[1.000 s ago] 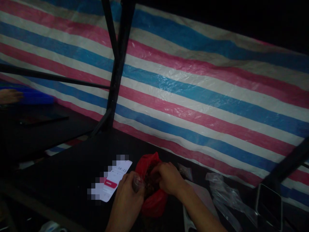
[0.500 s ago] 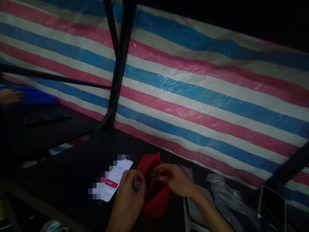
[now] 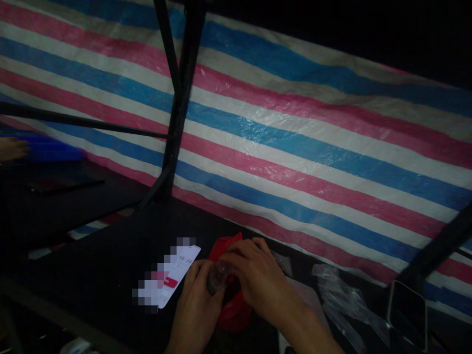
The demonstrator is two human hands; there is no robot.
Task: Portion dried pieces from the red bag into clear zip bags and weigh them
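A small clear plastic bag [image 3: 218, 276] is in my left hand [image 3: 195, 305], its thumb and fingers curled round the sides. My right hand [image 3: 258, 280] reaches over from the right, fingers bent together at the bag's mouth; whatever they pinch is hidden. Under both hands lies an open red plastic bag [image 3: 236, 314] with dark contents that I cannot make out. Left of my left hand is a lit phone [image 3: 180, 278] showing running digits and a red button, partly pixelated.
Crumpled clear plastic bags [image 3: 346, 300] lie to the right, beside a dark-screened device [image 3: 407, 314]. A pale flat object is partly under my right forearm. Black metal posts [image 3: 179, 108] stand before a striped sheet [image 3: 295, 132]. Another person's hand [image 3: 13, 148] is at a blue tray [image 3: 55, 149].
My right hand has moved left out of the red bag to the mouth of the clear bag. My left hand keeps its hold.
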